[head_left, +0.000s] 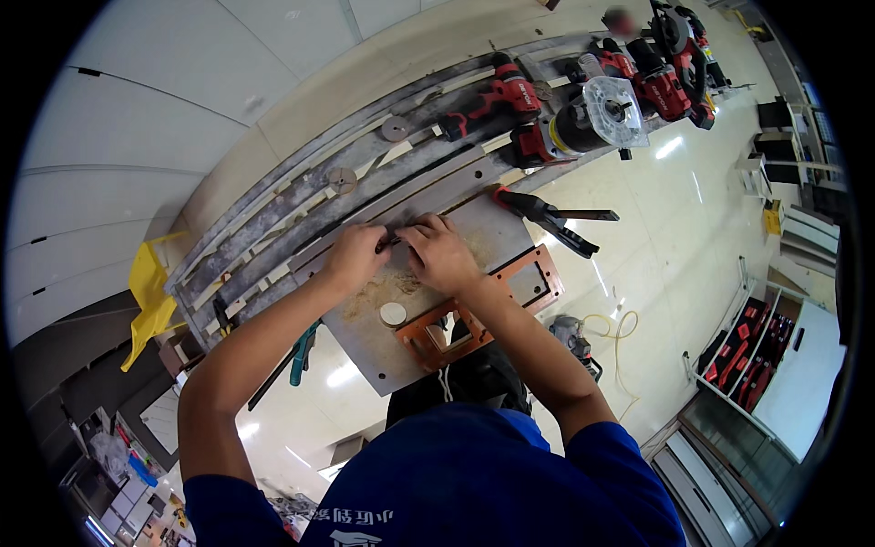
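Observation:
My left hand and my right hand meet over the far part of a grey board. Both have their fingers curled in. A small dark piece shows between the fingertips, too small and covered to name. Pale sawdust is spread on the board around my hands, close to a round hole. Nearer my body, an orange-brown template frame with rectangular cutouts lies along the board's edge, partly behind my right forearm.
A red-and-black clamp grips the board's right end; a teal-handled clamp hangs at its left. On the slatted workbench lie a red cordless drill, a trim router and other power tools. A yellow step stool stands left.

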